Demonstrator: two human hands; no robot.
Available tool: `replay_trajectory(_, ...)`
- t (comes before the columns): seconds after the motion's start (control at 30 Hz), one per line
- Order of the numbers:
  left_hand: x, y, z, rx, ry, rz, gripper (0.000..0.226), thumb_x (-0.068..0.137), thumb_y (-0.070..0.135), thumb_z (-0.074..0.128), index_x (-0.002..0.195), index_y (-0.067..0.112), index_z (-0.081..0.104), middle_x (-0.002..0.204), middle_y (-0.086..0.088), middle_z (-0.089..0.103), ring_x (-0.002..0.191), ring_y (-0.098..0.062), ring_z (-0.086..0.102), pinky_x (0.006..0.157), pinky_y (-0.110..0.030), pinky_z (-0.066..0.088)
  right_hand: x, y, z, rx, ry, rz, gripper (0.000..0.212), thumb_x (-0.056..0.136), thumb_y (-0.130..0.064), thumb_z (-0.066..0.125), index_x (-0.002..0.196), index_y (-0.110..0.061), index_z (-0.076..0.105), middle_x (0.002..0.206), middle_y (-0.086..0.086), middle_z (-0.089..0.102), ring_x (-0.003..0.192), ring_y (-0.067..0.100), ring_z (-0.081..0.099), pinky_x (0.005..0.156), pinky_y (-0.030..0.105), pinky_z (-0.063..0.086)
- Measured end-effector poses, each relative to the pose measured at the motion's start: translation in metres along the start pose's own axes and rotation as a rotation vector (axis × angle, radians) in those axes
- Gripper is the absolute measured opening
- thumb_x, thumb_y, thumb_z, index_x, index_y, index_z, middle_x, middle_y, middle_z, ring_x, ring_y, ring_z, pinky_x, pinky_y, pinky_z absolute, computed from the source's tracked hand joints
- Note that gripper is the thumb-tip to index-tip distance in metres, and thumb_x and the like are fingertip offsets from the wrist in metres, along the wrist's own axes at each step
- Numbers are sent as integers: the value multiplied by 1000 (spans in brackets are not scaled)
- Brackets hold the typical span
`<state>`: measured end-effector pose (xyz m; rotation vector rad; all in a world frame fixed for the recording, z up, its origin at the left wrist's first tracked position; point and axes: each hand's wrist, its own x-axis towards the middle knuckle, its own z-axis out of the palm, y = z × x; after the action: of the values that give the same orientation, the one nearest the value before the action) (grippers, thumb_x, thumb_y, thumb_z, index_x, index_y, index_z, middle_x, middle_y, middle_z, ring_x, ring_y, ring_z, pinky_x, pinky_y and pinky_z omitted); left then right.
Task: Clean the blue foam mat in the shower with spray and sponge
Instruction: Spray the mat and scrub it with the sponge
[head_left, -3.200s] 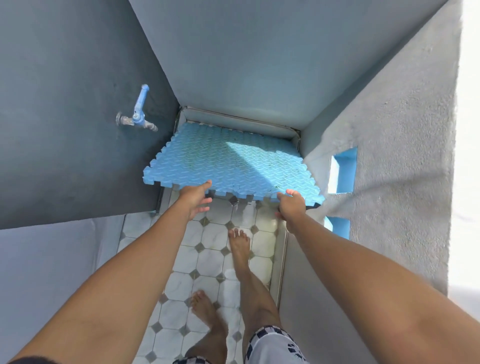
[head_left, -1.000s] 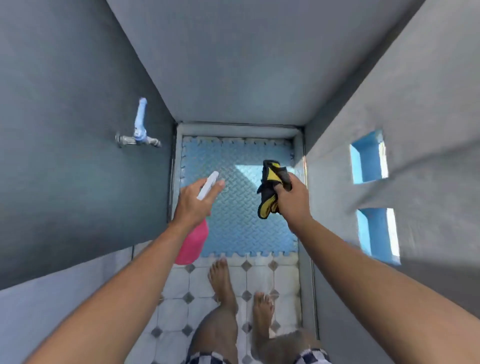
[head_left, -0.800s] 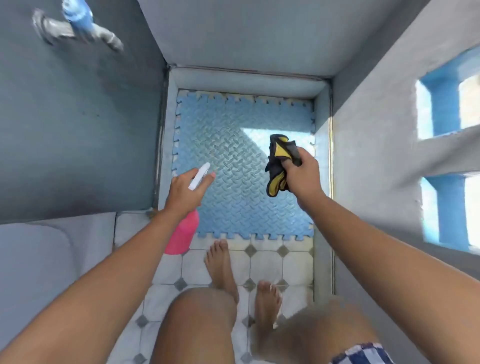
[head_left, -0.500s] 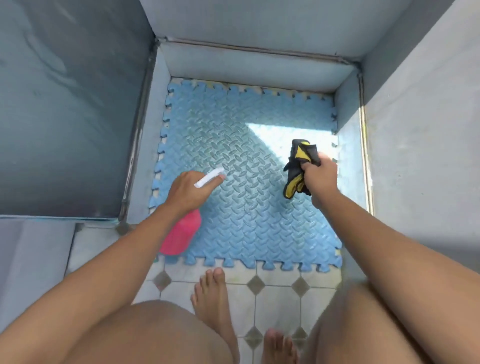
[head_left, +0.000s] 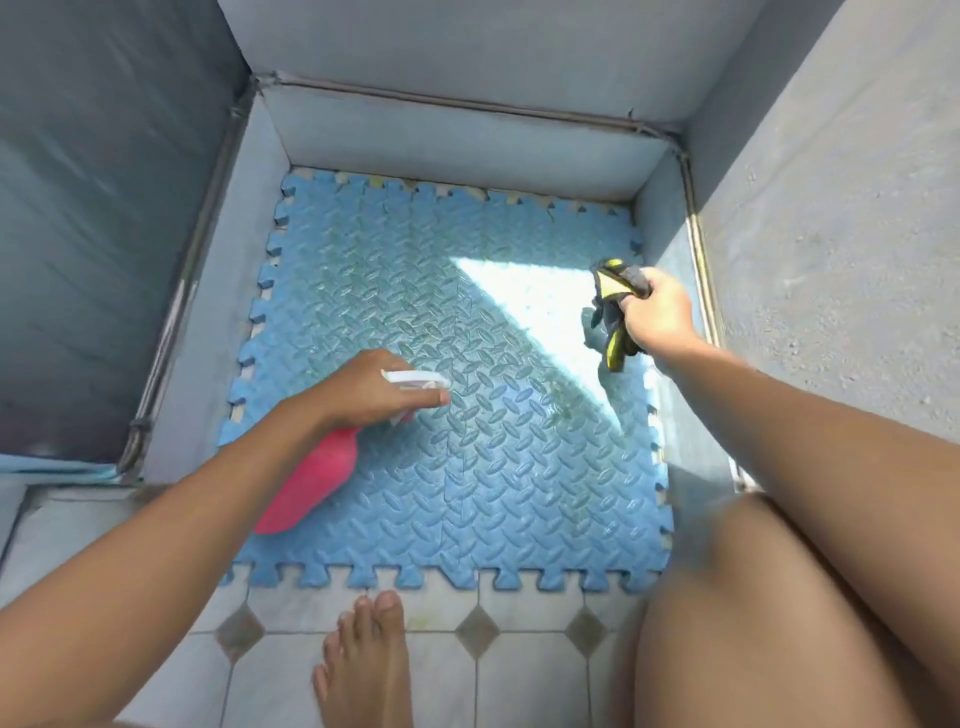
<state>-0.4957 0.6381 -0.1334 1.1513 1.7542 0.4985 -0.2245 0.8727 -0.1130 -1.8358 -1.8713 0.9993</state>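
The blue interlocking foam mat (head_left: 467, 467) is lying flat on the shower floor. The left hand (head_left: 363, 389) is gripping a pink plastic spray bottle (head_left: 311, 483), nozzle aimed down, probably ready to wet the mat. The right hand (head_left: 657, 312) is clutching a crumpled yellow-and-black sponge (head_left: 610, 306) off to the side, likely waiting for scrubbing.

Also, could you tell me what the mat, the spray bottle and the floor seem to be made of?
Mat: probably foam, matte, embossed tread, jigsaw edges. Spray bottle: apparently smooth pink plastic, white trigger. Floor: likely ceramic tile, pale squares with grey diamond insets and grout lines.
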Motion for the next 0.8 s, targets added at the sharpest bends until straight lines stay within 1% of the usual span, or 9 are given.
replay_trajectory(0.1,1,-2,10,38,-63,9,78,61,83,75,70,5,66,64,-10,69,60,-15,61,68,-32,45,13,30,-12,-168,-21,-56,24,90,-3,56,105,-16,71,98,8,71,97,30,65,79,27,44)
replay_trajectory(0.2,5,-2,14,157,151,-42,85,62,90,67,62,6,60,56,-8,63,61,-26,65,65,-41,51,19,44,-11,-263,-61,-94,27,92,-7,59,115,-17,70,100,3,68,98,24,62,82,23,40)
replay_trajectory(0.3,2,1,15,231,312,-83,77,70,83,69,49,13,46,42,5,44,50,-23,49,55,-34,36,20,42,-6,-235,-44,-107,25,92,-11,62,115,-18,70,101,2,68,97,22,61,84,25,43)
replay_trajectory(0.33,-1,3,13,217,282,-70,75,71,82,70,48,14,47,41,6,44,49,-20,48,55,-34,35,20,39,-4,-226,-44,-124,25,93,-10,61,115,-17,70,102,3,68,96,22,60,83,25,42)
replay_trajectory(0.43,-9,12,16,131,-24,22,62,79,68,75,59,11,66,52,2,65,48,-9,56,57,-30,43,18,32,3,-216,-73,-152,24,94,-8,60,114,-16,69,103,3,66,93,20,58,80,24,39)
replay_trajectory(0.5,-8,15,18,93,-112,42,53,80,59,79,61,11,70,58,-2,70,50,-5,58,59,-26,42,20,33,4,-210,-68,-139,25,94,-6,58,114,-17,68,102,3,66,92,21,58,79,24,39)
replay_trajectory(0.6,-6,5,23,152,-38,2,69,76,73,75,52,9,62,50,-1,64,49,-14,57,59,-31,43,23,38,2,-187,-80,-113,23,95,-6,58,113,-17,68,102,3,67,92,21,61,77,24,41)
replay_trajectory(0.7,-9,-7,27,242,98,-78,88,63,93,64,56,6,56,49,-3,57,49,-23,55,55,-41,44,25,41,2,-175,-94,-95,24,95,-5,59,112,-18,68,101,3,69,90,20,62,70,22,43)
replay_trajectory(0.8,-14,-6,23,206,66,-1,72,76,80,68,58,10,66,56,-3,69,60,-19,68,71,-43,56,26,41,3,-172,-86,-78,24,94,-5,59,113,-17,68,102,3,69,92,20,62,71,23,45)
